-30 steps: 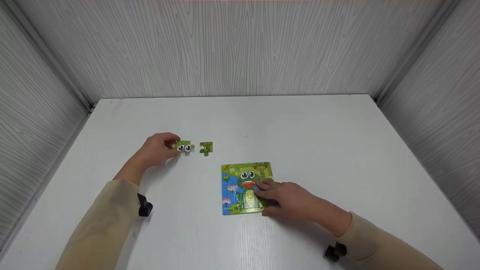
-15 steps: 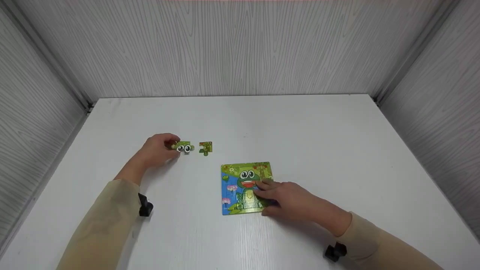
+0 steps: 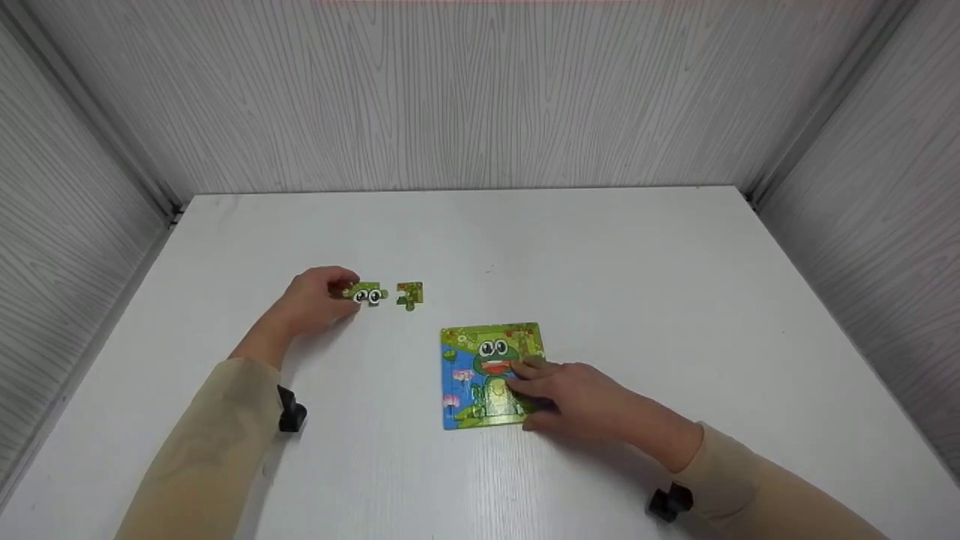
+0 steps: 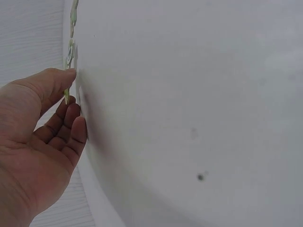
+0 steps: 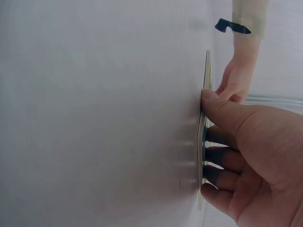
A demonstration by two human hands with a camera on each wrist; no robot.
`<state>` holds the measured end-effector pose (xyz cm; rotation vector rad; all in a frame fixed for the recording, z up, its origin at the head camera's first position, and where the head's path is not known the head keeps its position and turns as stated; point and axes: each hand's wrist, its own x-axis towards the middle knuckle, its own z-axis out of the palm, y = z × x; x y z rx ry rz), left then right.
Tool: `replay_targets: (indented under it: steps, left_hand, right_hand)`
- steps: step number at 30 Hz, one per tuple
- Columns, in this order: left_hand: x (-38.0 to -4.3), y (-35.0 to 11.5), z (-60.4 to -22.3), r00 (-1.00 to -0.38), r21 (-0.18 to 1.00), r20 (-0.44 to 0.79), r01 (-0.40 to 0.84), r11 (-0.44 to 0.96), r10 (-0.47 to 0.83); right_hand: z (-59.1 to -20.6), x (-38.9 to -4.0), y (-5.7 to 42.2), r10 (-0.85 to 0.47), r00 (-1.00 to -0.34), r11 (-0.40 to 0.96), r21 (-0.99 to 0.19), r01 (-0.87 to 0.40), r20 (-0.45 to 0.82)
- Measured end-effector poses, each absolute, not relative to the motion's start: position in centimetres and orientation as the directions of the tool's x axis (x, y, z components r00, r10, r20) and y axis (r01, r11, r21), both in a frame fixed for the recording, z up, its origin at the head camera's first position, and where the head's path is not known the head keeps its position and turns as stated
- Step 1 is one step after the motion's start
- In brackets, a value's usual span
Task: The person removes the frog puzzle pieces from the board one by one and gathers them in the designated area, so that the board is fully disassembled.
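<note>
At the left, my left hand [image 3: 315,300] pinches the left end of a green puzzle piece [image 3: 367,293] printed with two cartoon eyes. The left wrist view shows this puzzle piece [image 4: 70,59] edge-on, held between thumb and fingers close to the table surface. Just right of it lies a second green puzzle piece [image 3: 409,295] with a notch and a tab. My right hand [image 3: 581,397] rests on the right side of a square frog puzzle [image 3: 463,390]. In the right wrist view, its fingers touch the puzzle's top and its thumb [image 5: 210,94] lies along the edge.
Everything lies on a white table [image 3: 637,262]. Pale wood-grain panels rise at the back [image 3: 480,97], left [image 3: 75,150] and right [image 3: 862,187]. Both sleeves carry a dark clip near the wrist.
</note>
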<state>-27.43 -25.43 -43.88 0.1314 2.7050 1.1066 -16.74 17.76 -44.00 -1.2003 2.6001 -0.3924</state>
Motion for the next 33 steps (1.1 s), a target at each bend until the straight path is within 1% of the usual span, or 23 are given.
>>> replay_targets:
  steps: [8,22,33]
  left_hand:
    - [-27.42,-25.29,-44.00,-0.971,0.684,-0.177,-0.004,0.730,0.161]
    - [-27.37,-25.16,-43.99,-0.969,0.669,-0.190,-0.012,0.743,0.156]
    - [-26.99,-25.17,-44.02,-0.970,0.668,-0.196,-0.026,0.744,0.143]
  right_hand:
    - [-43.98,-16.60,17.83,-0.775,-0.625,0.617,-0.332,-0.714,-0.097]
    - [-43.72,-16.50,17.93,-0.759,-0.638,0.638,-0.342,-0.690,-0.129]
    - [-43.87,-16.60,17.92,-0.768,-0.628,0.629,-0.334,-0.702,-0.126]
